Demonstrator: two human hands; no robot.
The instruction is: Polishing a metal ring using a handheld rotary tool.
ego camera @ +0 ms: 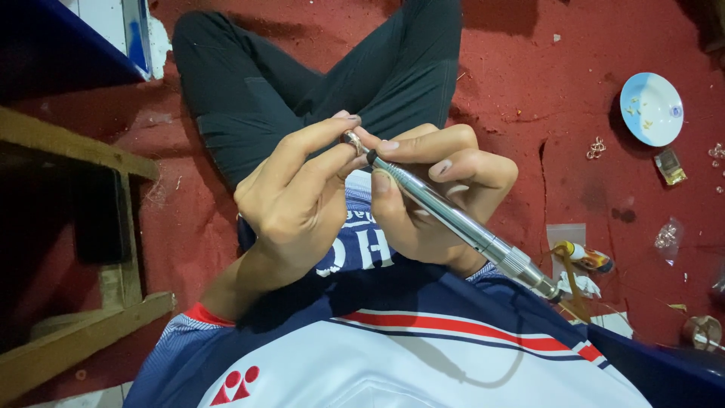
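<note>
My left hand (294, 193) pinches a small metal ring (352, 139) between thumb and fingertips, just above my crossed legs. A silver rotary handpiece (453, 219), long and pen-shaped, lies in my right hand (438, 189); its dark tip touches the ring. The tool's body slants down to the right, where a cable leaves its rear end. Both hands meet at chest height over my blue and white jersey.
Red carpet covers the floor. A white and blue dish (651, 108) sits at the far right, with small metal rings (596, 148) and little plastic bags (667, 236) near it. A wooden frame (75, 227) stands at the left. A small tube (585, 257) lies by my right side.
</note>
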